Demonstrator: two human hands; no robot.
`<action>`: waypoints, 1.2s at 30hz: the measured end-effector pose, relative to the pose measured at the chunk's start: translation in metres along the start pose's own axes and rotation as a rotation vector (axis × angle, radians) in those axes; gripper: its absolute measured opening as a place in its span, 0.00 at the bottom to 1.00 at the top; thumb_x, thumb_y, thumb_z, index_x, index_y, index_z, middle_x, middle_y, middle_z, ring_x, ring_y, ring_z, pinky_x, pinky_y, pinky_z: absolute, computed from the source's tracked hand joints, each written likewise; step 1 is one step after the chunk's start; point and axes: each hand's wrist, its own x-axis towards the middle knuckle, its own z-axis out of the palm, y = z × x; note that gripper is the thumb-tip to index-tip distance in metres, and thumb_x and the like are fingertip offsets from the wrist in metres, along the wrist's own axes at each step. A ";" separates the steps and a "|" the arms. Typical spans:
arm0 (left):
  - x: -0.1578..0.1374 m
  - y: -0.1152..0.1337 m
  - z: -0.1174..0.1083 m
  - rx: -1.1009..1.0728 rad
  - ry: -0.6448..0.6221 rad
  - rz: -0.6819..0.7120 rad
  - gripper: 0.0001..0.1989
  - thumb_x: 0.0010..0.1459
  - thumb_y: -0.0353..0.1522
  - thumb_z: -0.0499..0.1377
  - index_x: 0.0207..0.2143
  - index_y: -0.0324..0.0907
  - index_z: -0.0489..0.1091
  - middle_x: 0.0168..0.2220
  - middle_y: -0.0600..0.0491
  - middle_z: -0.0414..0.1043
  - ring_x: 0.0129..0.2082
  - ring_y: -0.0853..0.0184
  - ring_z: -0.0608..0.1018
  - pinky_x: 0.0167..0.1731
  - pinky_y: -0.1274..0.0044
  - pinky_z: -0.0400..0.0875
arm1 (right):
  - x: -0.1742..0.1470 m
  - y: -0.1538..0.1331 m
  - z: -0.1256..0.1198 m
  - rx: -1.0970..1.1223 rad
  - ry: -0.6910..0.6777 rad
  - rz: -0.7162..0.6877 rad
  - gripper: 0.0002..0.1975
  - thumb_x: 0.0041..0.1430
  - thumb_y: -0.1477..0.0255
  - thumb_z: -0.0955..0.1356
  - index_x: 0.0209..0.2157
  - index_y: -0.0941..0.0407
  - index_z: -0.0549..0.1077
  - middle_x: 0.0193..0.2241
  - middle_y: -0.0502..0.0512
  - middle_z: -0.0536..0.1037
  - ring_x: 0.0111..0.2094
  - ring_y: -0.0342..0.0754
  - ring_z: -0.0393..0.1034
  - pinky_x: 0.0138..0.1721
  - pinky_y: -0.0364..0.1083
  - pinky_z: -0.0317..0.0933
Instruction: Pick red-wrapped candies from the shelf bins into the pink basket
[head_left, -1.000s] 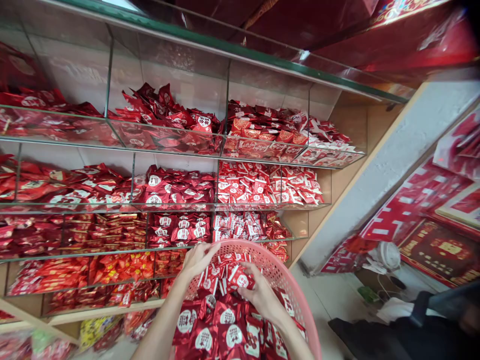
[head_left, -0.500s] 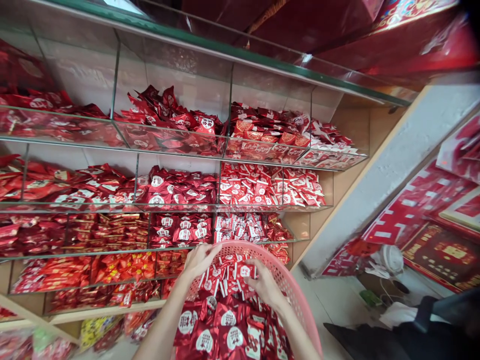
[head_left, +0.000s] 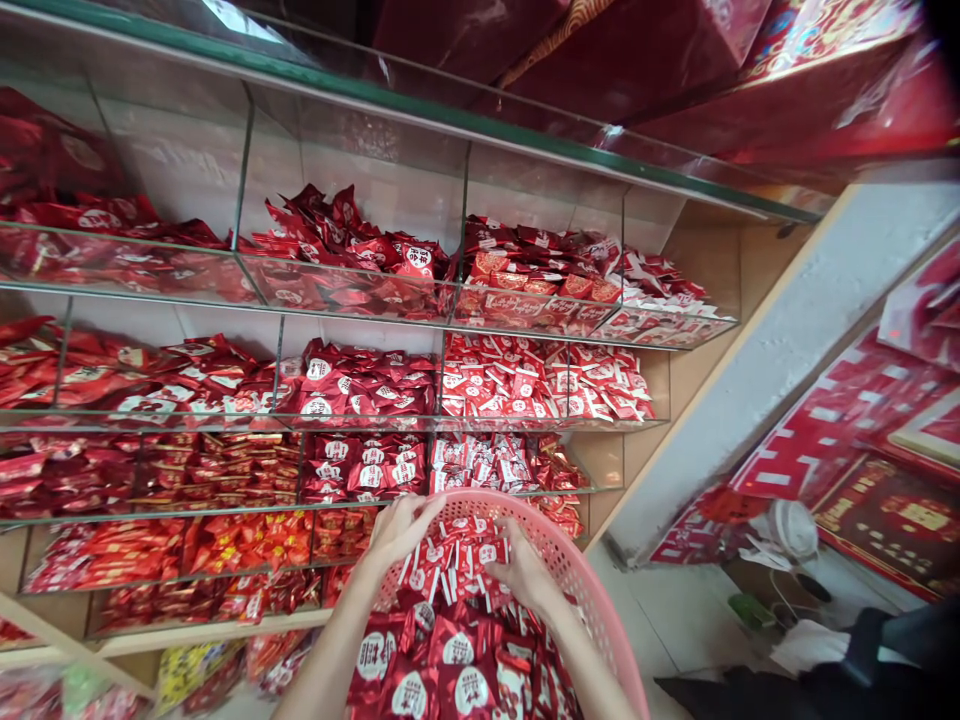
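A pink perforated plastic basket [head_left: 600, 610] holds many shiny red wrapped candies [head_left: 457, 645] with white printed patches. My left hand [head_left: 401, 530] is at the basket's far left rim, its fingers closed over the edge. Inside the basket, my right hand [head_left: 529, 570] curls around the right side of a cluster of smaller red-and-white candy packets [head_left: 457, 560]. The thumb and fingers of that hand rest against a packet, and some fingertips are hidden. The near part of the basket is cut off by the frame.
Glass-fronted shelves [head_left: 352, 310] with dividers hold heaps of red packets ahead and to the left. Large red boxes [head_left: 645, 60] stand on the top shelf. At the right are a wall [head_left: 750, 380], red goods [head_left: 817, 430] and a white roll [head_left: 791, 530].
The view has shifted slightly, so the shelves sit a little lower. Both hands stay at the basket; my right hand has barely moved among the packets.
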 end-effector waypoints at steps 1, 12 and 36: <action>0.000 0.000 0.000 -0.006 -0.001 -0.003 0.29 0.54 0.53 0.40 0.22 0.42 0.66 0.28 0.53 0.69 0.30 0.65 0.70 0.31 0.78 0.58 | 0.000 0.000 0.000 -0.023 0.003 -0.002 0.27 0.42 0.77 0.65 0.47 0.55 0.60 0.47 0.58 0.68 0.46 0.52 0.64 0.43 0.46 0.58; -0.001 0.001 -0.002 -0.032 -0.007 -0.003 0.29 0.54 0.54 0.40 0.25 0.42 0.69 0.30 0.52 0.69 0.31 0.64 0.70 0.32 0.77 0.58 | -0.001 -0.007 0.003 -0.214 0.039 0.003 0.24 0.45 0.77 0.65 0.47 0.54 0.60 0.48 0.60 0.65 0.50 0.53 0.62 0.45 0.46 0.56; -0.002 0.001 -0.002 0.000 0.002 -0.011 0.31 0.54 0.54 0.38 0.24 0.41 0.68 0.29 0.51 0.70 0.31 0.64 0.71 0.32 0.77 0.58 | 0.141 -0.168 -0.140 -0.969 0.276 -0.136 0.16 0.58 0.78 0.55 0.47 0.58 0.65 0.37 0.64 0.74 0.38 0.53 0.70 0.34 0.46 0.56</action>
